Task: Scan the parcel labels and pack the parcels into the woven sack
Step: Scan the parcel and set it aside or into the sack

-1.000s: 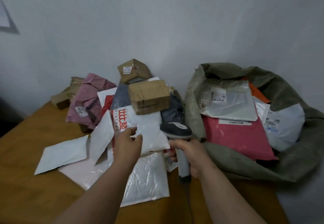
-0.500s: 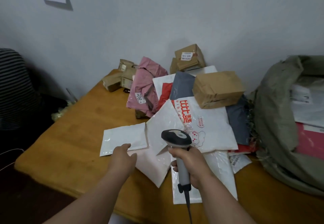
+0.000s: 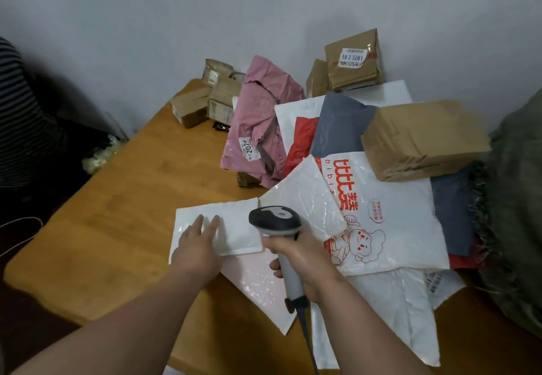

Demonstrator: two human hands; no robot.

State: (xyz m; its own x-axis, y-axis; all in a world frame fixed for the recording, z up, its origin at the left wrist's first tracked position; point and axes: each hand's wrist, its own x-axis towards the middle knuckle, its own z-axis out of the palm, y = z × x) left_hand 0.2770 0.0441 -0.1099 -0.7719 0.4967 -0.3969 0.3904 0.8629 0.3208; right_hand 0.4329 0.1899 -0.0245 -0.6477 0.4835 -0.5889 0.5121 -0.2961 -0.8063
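The left hand [image 3: 197, 242] lies flat, fingers straight, on a small flat white padded mailer [image 3: 228, 228] on the wooden table [image 3: 117, 213]. Just right of those fingers, the right hand [image 3: 302, 260] grips a grey handheld barcode scanner [image 3: 275, 222]. The olive woven sack [image 3: 516, 213] sits far right.

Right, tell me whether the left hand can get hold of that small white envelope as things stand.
Probably yes. The left hand already lies flat on the small white envelope, which sits on top at the table's near side. The scanner in the right hand stands beside it, not over it.
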